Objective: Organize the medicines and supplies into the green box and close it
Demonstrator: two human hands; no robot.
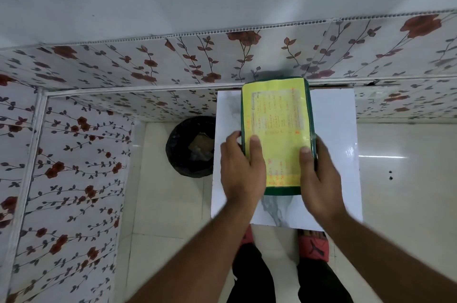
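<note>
— Two hands on it now. The left hand [238, 166] clasps the left side of the green box [278, 134], thumb laid across the yellow label [274, 109] on its lid; the right hand [319, 176] clasps the right side the same way.

— So is it shut?

— Looks shut to me: lid down, no medicines or supplies left out anywhere I can see. I can't make out a latch, though. I'd press evenly with both thumbs along the near end, then run the fingers round the rim to feel for a gap.

— Where does it sit?

— On the small marble-patterned table [331, 114], lengthwise, its far end at the table's far edge by the flowered wall [173, 60], its near end short of the near edge. Bare tabletop on both sides, more on the right.

— Anything close by?

— A black bin [190, 146] on the floor, just off the table's left edge. Better to slide the box rightward than left.
</note>
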